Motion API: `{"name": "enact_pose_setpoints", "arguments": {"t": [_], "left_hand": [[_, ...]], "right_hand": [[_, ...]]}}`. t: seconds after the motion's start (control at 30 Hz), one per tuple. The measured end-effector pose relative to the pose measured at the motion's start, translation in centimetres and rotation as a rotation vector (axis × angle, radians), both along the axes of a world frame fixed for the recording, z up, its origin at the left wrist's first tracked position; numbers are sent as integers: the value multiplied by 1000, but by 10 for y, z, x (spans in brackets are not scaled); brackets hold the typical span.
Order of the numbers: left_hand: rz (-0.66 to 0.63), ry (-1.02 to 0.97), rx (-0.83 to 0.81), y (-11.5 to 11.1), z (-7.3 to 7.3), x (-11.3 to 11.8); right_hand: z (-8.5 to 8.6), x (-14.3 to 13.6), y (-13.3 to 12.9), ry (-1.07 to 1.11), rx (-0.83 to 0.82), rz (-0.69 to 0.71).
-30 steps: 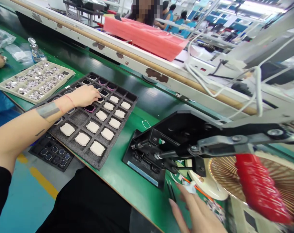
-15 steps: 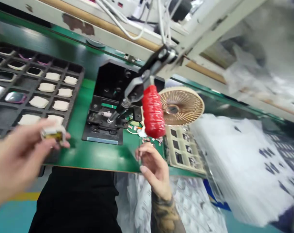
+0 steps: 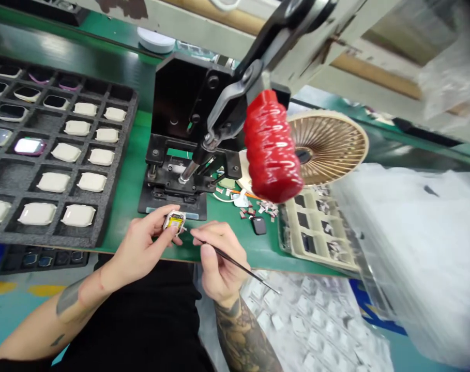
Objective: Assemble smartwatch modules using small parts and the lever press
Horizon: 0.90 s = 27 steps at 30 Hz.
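Note:
My left hand (image 3: 151, 235) pinches a small white watch case (image 3: 166, 222), its open side showing a yellow part inside. Close to its right, my right hand (image 3: 223, 256) is closed around slim dark tweezers (image 3: 242, 267); one end slants down to the right past the palm. My right fingertips are just beside a small tab at the case's edge. Both hands are at the front of the green bench, below a black press (image 3: 176, 170) with a red-gripped lever (image 3: 273, 150).
On the left lies a dark foam tray (image 3: 118, 155) of watch cases. A round tan fan (image 3: 331, 147) stands behind the red grip. Small loose parts and a black square piece (image 3: 259, 225) lie right of the press, beside a beige compartment box (image 3: 320, 258). White plastic sheets (image 3: 421, 232) are at right.
My left hand has brought the watch case from beside the tray rightward to the front of the press. My right hand has moved left towards it, and the tweezers now show in it.

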<state>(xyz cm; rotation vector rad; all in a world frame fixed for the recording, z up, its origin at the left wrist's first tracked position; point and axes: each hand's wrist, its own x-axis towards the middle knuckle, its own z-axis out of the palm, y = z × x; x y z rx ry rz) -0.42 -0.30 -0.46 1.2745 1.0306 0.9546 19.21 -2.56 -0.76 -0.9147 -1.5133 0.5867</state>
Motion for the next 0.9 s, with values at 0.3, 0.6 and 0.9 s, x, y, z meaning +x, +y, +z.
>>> {"name": "enact_pose_setpoints", "arguments": {"t": [0.3,0.6,0.9], "left_hand": [[4,-4,11,-1,-1,1],[-2,-57,44,-2,-4,-3],[70,-152,-11,-1,5,-2]], "right_hand": [[-12,-14,4,126,-68,-108],[-10,-15,6,163,-150,-92],[-4,-10,1,298,-86,23]]}}
